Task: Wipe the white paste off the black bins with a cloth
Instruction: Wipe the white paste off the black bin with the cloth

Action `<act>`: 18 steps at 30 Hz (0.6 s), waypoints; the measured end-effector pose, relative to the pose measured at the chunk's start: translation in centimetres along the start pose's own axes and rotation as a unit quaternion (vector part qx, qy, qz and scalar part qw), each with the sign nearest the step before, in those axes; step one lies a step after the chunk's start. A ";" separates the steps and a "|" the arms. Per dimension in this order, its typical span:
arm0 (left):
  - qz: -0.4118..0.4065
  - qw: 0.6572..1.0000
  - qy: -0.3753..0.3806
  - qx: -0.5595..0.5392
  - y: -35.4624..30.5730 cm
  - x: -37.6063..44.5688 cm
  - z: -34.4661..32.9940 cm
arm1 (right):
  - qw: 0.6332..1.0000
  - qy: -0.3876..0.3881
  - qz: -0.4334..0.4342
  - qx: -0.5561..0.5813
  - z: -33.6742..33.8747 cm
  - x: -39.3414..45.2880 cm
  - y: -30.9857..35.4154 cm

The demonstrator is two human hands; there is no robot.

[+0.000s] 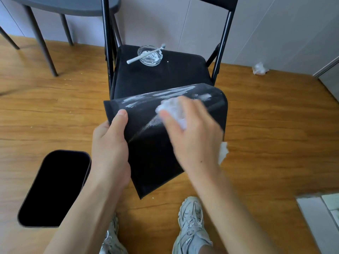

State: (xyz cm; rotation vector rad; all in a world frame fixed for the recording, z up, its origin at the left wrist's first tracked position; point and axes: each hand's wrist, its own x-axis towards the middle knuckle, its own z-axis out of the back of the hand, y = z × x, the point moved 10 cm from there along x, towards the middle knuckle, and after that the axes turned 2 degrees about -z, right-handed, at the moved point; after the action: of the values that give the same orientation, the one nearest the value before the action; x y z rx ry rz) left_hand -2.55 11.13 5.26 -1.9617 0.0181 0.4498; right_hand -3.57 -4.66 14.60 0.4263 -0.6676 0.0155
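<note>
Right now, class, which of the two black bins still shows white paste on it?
The held bin, tilted against the chair, is streaked white near its top. The bin on the floor looks plain black.

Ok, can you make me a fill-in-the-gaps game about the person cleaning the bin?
1. The right hand wipes the tilted black plastic bin with a crumpled ____ cloth.
2. The left hand grips the bin's ____.
3. The white toothbrush lies across a clear glass ____ on the black chair seat.

Missing words: white; edge; dish
</note>
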 end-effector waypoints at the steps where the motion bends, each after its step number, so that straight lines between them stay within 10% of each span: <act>1: 0.004 1.000 0.004 0.005 0.2 -0.2 -0.1 | 0.999 -0.016 -0.041 -0.022 0.6 0.7 -2.5; 6: 0.023 0.999 0.009 0.042 1.9 -1.7 -0.7 | 0.985 0.013 -0.166 -0.038 0.6 -0.9 -9.4; 14: 0.026 0.998 -0.006 0.057 2.4 -1.8 0.2 | 0.995 0.080 -0.036 0.056 -1.7 -3.8 -0.8; 18: 0.040 0.996 0.002 0.085 3.3 -2.4 -0.3 | 0.982 0.066 -0.177 0.001 -1.3 -2.9 -8.6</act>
State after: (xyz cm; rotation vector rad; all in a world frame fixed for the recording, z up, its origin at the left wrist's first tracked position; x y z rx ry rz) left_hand -5.39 8.96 3.20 -1.7995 0.1345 0.4806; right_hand -3.79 -11.72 8.70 0.5360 -0.4537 -0.2901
